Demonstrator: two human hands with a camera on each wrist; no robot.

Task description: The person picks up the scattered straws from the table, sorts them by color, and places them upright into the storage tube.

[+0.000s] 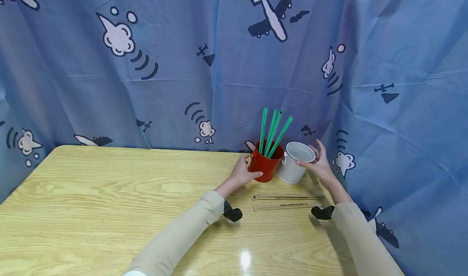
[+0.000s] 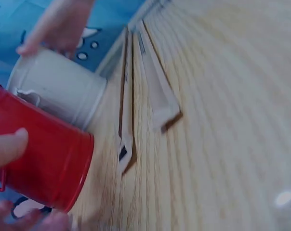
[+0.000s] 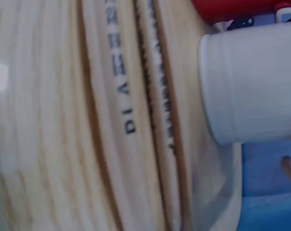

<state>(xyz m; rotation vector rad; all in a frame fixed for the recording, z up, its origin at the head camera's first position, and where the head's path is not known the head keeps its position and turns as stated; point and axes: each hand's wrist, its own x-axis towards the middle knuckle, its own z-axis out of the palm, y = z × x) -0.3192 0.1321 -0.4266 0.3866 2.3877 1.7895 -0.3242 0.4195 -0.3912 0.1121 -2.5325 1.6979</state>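
Observation:
At the table's back right, a red bucket [image 1: 265,166] holds several green straws [image 1: 272,134] standing upright. A white bucket [image 1: 290,170] stands right beside it. My left hand [image 1: 241,172] is around the red bucket's left side, thumb across its front; the left wrist view shows a gap between the bucket wall and the lower fingers [image 2: 37,221]. Spread about the white bucket's right side is my right hand [image 1: 319,164], thumb at the rim. In the right wrist view a fingertip [image 3: 290,166] sits apart from that bucket's wall.
Long thin brown paper packets [image 1: 268,208] with printed lettering lie across the table in front of the buckets. A blue curtain [image 1: 164,105] with aeroplane prints hangs close behind and to the right. The wooden table [image 1: 128,186] extends to the left.

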